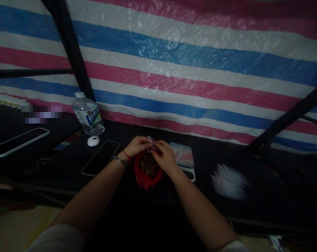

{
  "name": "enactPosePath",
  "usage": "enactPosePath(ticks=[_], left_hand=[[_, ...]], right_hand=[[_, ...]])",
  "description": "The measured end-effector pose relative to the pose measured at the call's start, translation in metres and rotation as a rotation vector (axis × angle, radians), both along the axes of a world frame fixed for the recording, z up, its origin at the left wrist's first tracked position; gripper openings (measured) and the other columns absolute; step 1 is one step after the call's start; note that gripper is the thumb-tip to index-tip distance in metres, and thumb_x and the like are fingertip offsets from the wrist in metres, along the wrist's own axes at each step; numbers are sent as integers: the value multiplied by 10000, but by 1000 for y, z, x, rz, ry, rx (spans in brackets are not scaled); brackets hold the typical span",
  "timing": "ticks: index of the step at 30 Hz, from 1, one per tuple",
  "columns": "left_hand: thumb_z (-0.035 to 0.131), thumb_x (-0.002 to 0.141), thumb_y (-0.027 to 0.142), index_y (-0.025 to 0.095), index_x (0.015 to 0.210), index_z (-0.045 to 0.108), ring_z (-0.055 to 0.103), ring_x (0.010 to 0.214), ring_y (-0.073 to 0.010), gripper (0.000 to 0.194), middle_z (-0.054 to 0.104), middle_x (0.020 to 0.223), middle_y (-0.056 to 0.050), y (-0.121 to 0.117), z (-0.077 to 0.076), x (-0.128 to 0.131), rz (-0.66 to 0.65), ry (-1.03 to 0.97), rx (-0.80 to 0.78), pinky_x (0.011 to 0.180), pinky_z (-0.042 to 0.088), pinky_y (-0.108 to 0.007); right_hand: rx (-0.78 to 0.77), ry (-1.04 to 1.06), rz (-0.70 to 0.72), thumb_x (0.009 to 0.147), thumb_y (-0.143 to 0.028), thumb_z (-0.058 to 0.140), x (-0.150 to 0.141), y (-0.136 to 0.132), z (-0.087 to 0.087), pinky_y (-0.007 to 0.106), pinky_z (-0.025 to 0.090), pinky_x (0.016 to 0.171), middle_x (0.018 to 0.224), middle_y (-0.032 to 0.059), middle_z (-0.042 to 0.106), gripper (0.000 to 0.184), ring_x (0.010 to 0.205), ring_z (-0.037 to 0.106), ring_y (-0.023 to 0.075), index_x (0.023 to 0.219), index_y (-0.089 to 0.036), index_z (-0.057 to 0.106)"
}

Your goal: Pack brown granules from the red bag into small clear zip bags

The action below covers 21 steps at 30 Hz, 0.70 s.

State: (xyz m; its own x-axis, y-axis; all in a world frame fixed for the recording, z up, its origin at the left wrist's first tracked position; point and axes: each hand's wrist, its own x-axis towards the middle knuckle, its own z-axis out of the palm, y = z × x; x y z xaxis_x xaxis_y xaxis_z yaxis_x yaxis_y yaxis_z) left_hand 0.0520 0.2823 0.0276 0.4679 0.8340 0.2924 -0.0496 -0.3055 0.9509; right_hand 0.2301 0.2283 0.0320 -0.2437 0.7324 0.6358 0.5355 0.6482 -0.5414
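Observation:
Both hands meet over an open red plastic bag that holds many small brown pieces, too dark to name. My left hand, with a red string and a beaded bracelet at the wrist, is closed in a pinch on a small clear plastic bag. From the other side, my right hand pinches the same little bag. Whatever is inside it is hard to make out. Just right of the right hand lies a small white digital scale with a shiny plate.
A dark phone lies on the black table, left of my left arm. Behind it are a white earbud case and a large clear bottle. A white-edged phone sits farther left. Clear plastic bags lie right. Striped sheeting hangs behind.

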Motion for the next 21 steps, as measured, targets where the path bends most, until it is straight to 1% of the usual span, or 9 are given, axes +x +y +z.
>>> enactPosePath(ticks=[3, 5, 8, 10, 14, 18, 21], left_hand=[[695, 740, 362, 112, 786, 722, 631, 663, -146, 256, 704, 727, -58, -2, 2, 2, 33, 82, 88, 650, 491, -244], [690, 743, 364, 120, 771, 724, 619, 632, -138, 248, 697, 704, -49, -4, 4, 2, 44, 140, 124, 612, 483, -229], [677, 752, 378, 125, 727, 717, 590, 549, -122, 257, 665, 620, -33, -6, 7, 3, 43, 196, 127, 533, 460, -209], [672, 757, 382, 128, 721, 716, 578, 526, -117, 261, 647, 586, -26, -6, 7, 4, 43, 213, 128, 510, 445, -201], [659, 773, 359, 136, 774, 725, 560, 511, -104, 232, 638, 584, -16, -5, 4, 4, 46, 222, 149, 506, 430, -194], [647, 783, 341, 142, 794, 730, 571, 535, -110, 217, 651, 614, -22, -4, 2, 5, 48, 251, 169, 527, 437, -200], [652, 774, 345, 134, 759, 721, 584, 575, -118, 222, 668, 658, -35, -5, 4, 6, 64, 253, 192, 556, 445, -207]], right_hand=[[-46, -3, 0, 786, -251, 647, 0, 0, 1, 364, 486, 907, 1056, 81, 629, 333, 990, 597, 203, 1117, -219, 654], [-69, -9, -7, 784, -257, 647, 0, 0, 1, 362, 487, 903, 1038, 78, 636, 319, 974, 600, 200, 1101, -220, 663], [-78, -6, -14, 808, -222, 597, 1, -1, 2, 348, 493, 890, 1021, 75, 645, 272, 958, 603, 189, 1069, -216, 677], [-85, -2, -6, 814, -180, 556, 2, -1, 2, 341, 496, 881, 1010, 67, 649, 274, 948, 605, 180, 1054, -225, 681], [-93, 3, 9, 807, -151, 530, 3, 1, 3, 339, 501, 867, 980, 59, 662, 279, 923, 613, 177, 1025, -226, 688], [-75, 12, 2, 817, -135, 486, 4, 2, 3, 343, 504, 850, 954, 77, 668, 266, 904, 616, 182, 975, -190, 693], [-49, 46, 11, 810, -138, 496, 3, 1, 4, 344, 497, 860, 1007, 86, 655, 287, 940, 609, 183, 1040, -182, 661]])
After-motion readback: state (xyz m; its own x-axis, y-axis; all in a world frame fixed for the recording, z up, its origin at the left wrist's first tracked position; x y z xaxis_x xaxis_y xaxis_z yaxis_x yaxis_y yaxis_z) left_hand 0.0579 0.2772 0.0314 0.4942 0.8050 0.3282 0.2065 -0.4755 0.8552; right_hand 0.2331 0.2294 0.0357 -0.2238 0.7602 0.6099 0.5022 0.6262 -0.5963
